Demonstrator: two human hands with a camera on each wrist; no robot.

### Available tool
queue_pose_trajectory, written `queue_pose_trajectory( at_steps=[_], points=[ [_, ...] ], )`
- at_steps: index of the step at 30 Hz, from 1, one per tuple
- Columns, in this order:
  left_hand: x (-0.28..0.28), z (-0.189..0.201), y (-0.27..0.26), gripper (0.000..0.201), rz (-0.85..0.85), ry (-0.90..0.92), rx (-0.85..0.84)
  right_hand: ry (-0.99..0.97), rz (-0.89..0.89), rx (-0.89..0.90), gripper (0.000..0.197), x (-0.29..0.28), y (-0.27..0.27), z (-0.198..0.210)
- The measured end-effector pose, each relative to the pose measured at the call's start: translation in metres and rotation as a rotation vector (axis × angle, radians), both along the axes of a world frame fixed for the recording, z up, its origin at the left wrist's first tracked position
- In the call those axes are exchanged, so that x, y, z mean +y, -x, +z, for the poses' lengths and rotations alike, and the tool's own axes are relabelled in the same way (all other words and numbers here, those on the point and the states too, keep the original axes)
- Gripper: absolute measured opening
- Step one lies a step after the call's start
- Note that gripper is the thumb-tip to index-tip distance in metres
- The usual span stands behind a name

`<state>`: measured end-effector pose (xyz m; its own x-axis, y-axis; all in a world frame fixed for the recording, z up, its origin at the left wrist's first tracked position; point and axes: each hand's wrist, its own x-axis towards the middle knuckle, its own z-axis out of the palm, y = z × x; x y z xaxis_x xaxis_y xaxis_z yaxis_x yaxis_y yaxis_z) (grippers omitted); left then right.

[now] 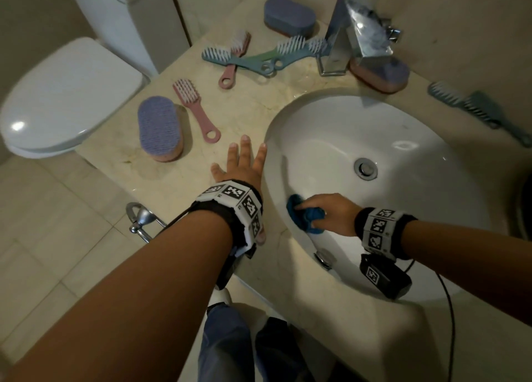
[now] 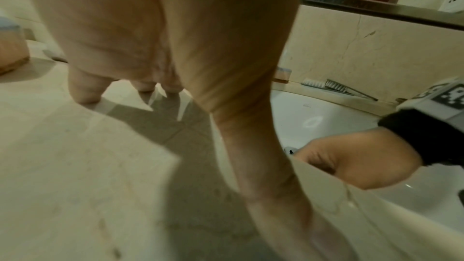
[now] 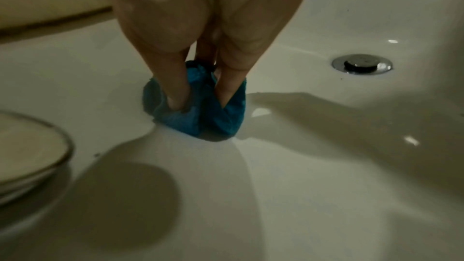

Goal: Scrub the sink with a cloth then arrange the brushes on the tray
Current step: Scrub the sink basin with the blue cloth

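Right hand (image 1: 334,213) is gripping crumpled blue cloth (image 1: 305,217) inside oval white ceramic sink (image 1: 417,139); left hand (image 1: 239,165) is resting flat, fingers spread, on beige marble countertop (image 1: 244,105).

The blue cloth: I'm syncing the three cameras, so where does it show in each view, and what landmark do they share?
Head: the blue cloth sits low and centre-right, bunched under the right hand on the near-left wall of the sink.
Left wrist: not visible; the counter edge hides it below the right hand.
Right wrist: centre, pinched between fingers against the basin.
Shared landmark: the white sink basin; the drain shows in head and right wrist.
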<state>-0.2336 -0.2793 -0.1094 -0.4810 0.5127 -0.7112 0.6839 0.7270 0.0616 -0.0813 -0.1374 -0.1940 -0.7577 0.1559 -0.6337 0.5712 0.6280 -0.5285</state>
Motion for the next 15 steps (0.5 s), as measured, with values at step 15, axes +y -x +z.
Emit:
queue_pose_trajectory(
  at_steps=[15],
  points=[
    [0.000, -0.005, 0.001, 0.123, -0.012, -0.006, 0.032, 0.115, 0.167, -0.123, 0.051, -0.009, 0.016, 0.047]
  ],
)
